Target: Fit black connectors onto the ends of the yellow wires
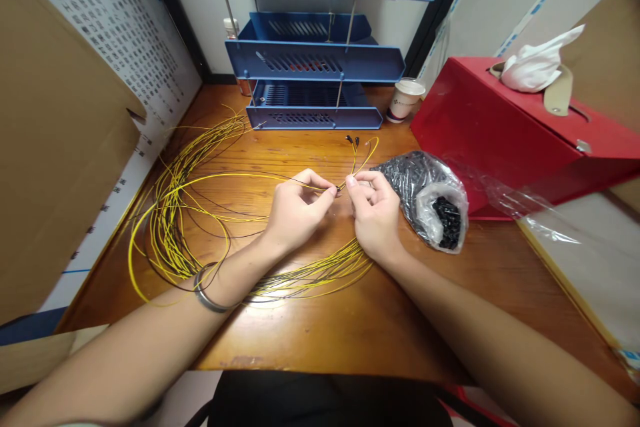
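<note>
A big loose coil of thin yellow and black wires (173, 197) spreads over the wooden table, passing under my forearms. My left hand (303, 207) pinches wires between thumb and forefinger, with a small dark piece at the fingertips too small to make out. Close by on the right, my right hand (371, 207) pinches the same wires. Beyond the fingers, short wire ends with small black tips (353, 141) stick up, and one yellow wire loops beside them. To the right of my right hand lies a clear plastic bag (425, 197) of small black parts, its mouth rolled back.
At the back stands a blue tiered tray rack (315, 119). Right of it are a paper cup (405, 100) and a red tissue box (480, 127). Cardboard (65, 113) rises at the left. The wooden table (325, 340) has its front edge near my body.
</note>
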